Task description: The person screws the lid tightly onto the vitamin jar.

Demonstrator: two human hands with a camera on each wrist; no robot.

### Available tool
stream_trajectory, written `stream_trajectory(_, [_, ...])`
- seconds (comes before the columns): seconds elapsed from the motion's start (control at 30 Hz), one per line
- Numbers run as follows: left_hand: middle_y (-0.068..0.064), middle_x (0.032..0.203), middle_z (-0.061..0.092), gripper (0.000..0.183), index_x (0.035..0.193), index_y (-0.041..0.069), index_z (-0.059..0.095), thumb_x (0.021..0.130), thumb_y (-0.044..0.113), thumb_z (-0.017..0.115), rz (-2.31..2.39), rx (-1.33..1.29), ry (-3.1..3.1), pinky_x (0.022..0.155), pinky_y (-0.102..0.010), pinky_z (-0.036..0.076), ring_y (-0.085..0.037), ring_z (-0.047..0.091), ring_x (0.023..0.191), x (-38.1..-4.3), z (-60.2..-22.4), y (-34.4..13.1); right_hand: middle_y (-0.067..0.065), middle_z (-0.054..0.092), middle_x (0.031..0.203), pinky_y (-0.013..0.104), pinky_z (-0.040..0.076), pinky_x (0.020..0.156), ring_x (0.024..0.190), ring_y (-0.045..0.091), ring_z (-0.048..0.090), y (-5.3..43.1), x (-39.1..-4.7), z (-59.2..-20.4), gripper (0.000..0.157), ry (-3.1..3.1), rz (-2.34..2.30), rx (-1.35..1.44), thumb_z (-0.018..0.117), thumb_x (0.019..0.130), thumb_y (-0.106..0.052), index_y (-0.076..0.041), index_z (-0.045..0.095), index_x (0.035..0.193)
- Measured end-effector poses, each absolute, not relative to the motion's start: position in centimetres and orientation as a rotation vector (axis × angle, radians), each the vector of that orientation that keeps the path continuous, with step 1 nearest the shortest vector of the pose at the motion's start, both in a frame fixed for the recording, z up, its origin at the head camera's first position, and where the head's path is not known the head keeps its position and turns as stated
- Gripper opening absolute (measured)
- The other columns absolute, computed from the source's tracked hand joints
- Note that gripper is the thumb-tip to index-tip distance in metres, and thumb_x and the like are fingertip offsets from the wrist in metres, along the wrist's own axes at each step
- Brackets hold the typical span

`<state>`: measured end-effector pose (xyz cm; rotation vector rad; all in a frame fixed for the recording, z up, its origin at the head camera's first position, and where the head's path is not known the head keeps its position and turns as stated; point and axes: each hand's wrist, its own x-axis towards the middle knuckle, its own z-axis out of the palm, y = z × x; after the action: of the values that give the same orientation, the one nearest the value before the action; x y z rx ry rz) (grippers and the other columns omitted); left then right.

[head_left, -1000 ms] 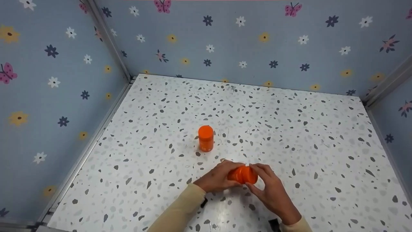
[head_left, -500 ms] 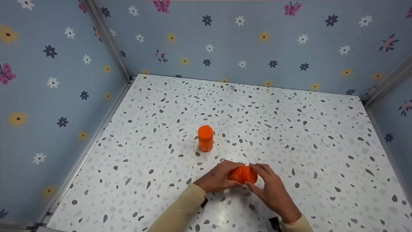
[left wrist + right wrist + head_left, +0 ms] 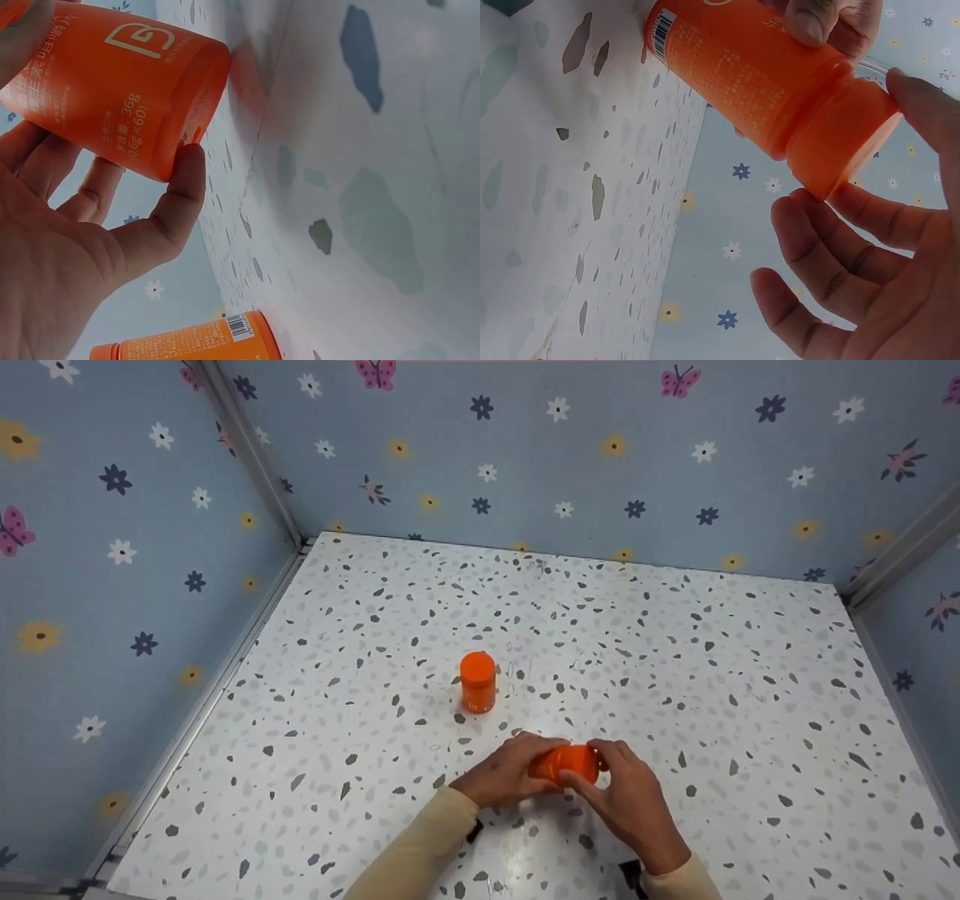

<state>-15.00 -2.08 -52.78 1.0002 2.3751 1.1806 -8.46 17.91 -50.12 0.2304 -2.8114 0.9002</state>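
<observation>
So, over the grey-flecked white tabletop (image 3: 712, 675), the left hand (image 3: 506, 771) grips an orange supplement bottle (image 3: 82, 97) round its body while the right hand (image 3: 634, 799) pinches the cap (image 3: 844, 139). The bottle sits between them, long axis near nine to three o'clock, capped end at three, right hand nearer it. A second orange bottle (image 3: 478, 688) stands upright between ten and eleven. Smooth, plastic-looking cylinders; fine pale lettering (image 3: 129, 99).

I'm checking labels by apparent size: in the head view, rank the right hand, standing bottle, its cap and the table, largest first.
1. Table
2. Right hand
3. Standing bottle
4. Its cap
</observation>
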Motion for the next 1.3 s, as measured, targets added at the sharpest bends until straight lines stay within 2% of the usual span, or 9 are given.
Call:
stream_trajectory(0.13, [0.005, 0.122, 0.064, 0.055, 0.14, 0.022, 0.057, 0.089, 0.031, 0.077, 1.187, 1.039, 2.38, 0.092, -0.026, 0.046, -0.009, 0.053, 0.106, -15.0, -52.9, -2.1, 0.011, 0.059, 0.112, 0.039, 0.054, 0.072, 0.089, 0.027, 0.062, 18.2, -8.4, -50.1, 0.067, -2.797, 0.941, 0.292, 0.082, 0.081, -0.041, -0.002, 0.057, 0.129])
stream_trajectory(0.27, [0.003, 0.119, 0.065, 0.053, 0.137, 0.019, 0.059, 0.088, 0.027, 0.078, 1.176, 1.095, 2.404, 0.092, -0.026, 0.046, -0.011, 0.054, 0.106, -15.0, -53.0, -2.0, 0.018, 0.049, 0.137, 0.049, 0.055, 0.085, 0.11, 0.035, 0.061, 18.9, -8.2, -50.0, 0.079, -2.772, 1.008, 0.431, 0.088, 0.077, -0.031, -0.005, 0.049, 0.141])
stream_trajectory(0.4, [0.002, 0.121, 0.065, 0.055, 0.138, 0.018, 0.058, 0.087, 0.022, 0.079, 1.17, 1.096, 2.402, 0.094, -0.027, 0.046, -0.012, 0.054, 0.107, -14.9, -53.0, -2.1, 0.018, 0.046, 0.144, 0.049, 0.054, 0.089, 0.114, 0.034, 0.061, 19.4, -8.0, -49.7, 0.077, -2.806, 1.026, 0.53, 0.089, 0.076, -0.02, -0.008, 0.05, 0.142])
stream_trajectory(0.63, [0.006, 0.124, 0.065, 0.057, 0.14, 0.021, 0.058, 0.087, 0.025, 0.079, 1.18, 1.113, 2.378, 0.094, -0.027, 0.045, -0.011, 0.054, 0.108, -15.1, -52.9, -2.1, 0.01, 0.057, 0.13, 0.044, 0.054, 0.09, 0.113, 0.027, 0.062, 19.5, -8.0, -49.8, 0.063, -2.755, 1.022, 0.645, 0.085, 0.076, 0.0, -0.005, 0.06, 0.133])
stream_trajectory(0.73, [0.007, 0.125, 0.064, 0.058, 0.14, 0.022, 0.057, 0.087, 0.026, 0.079, 1.18, 1.103, 2.371, 0.094, -0.027, 0.045, -0.01, 0.054, 0.109, -15.1, -52.9, -2.1, 0.008, 0.059, 0.126, 0.042, 0.055, 0.088, 0.109, 0.026, 0.064, 19.3, -8.1, -49.8, 0.061, -2.734, 1.02, 0.634, 0.085, 0.075, 0.001, -0.004, 0.061, 0.131])
stream_trajectory(0.83, [0.006, 0.126, 0.064, 0.058, 0.141, 0.022, 0.057, 0.088, 0.027, 0.078, 1.176, 1.101, 2.373, 0.095, -0.027, 0.045, -0.011, 0.054, 0.109, -15.2, -52.9, -2.1, 0.008, 0.061, 0.122, 0.041, 0.056, 0.086, 0.105, 0.024, 0.065, 19.2, -8.1, -49.8, 0.058, -2.736, 1.022, 0.597, 0.085, 0.076, -0.001, -0.002, 0.062, 0.13])
stream_trajectory(1.03, [0.006, 0.123, 0.064, 0.056, 0.139, 0.022, 0.058, 0.087, 0.028, 0.079, 1.168, 1.09, 2.383, 0.091, -0.027, 0.045, -0.01, 0.053, 0.106, -15.1, -52.9, -2.0, 0.009, 0.063, 0.112, 0.039, 0.057, 0.083, 0.095, 0.021, 0.065, 18.7, -8.3, -49.7, 0.055, -2.801, 0.979, 0.456, 0.084, 0.081, -0.016, -0.001, 0.063, 0.129])
stream_trajectory(1.3, [0.003, 0.122, 0.063, 0.055, 0.138, 0.023, 0.058, 0.087, 0.026, 0.079, 1.168, 1.038, 2.376, 0.091, -0.026, 0.046, -0.01, 0.052, 0.105, -15.0, -52.7, -2.0, 0.005, 0.059, 0.091, 0.028, 0.049, 0.063, 0.075, 0.02, 0.057, 18.3, -8.4, -49.6, 0.053, -2.818, 0.951, 0.365, 0.081, 0.085, -0.03, 0.004, 0.064, 0.121])
